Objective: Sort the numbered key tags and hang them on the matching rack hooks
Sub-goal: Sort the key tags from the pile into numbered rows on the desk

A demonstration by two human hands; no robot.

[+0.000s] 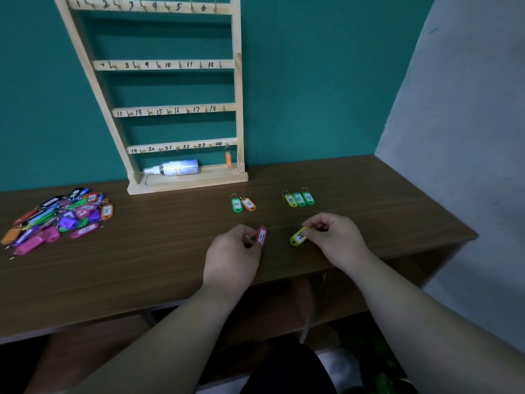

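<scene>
A wooden rack (238, 81) with hooks numbered 1 to 24 stands against the green wall. One orange tag (228, 159) hangs on hook 24. My left hand (235, 251) pinches a pink tag (261, 236) marked 11 just above the table. My right hand (333, 237) pinches a yellow tag (299, 236) marked 14. On the table behind my hands lie a green tag 10 (236, 204) and an orange tag 11 (249, 204), side by side. Further right lie tags 15 (291, 199), 16 (299, 199) and 17 (308, 198) in a row.
A heap of several mixed-colour tags (61, 218) lies at the table's left. A white spray bottle (174, 167) lies on the rack's base. The brown table (142, 251) ends at a grey wall (468, 137) on the right, its front edge near my forearms.
</scene>
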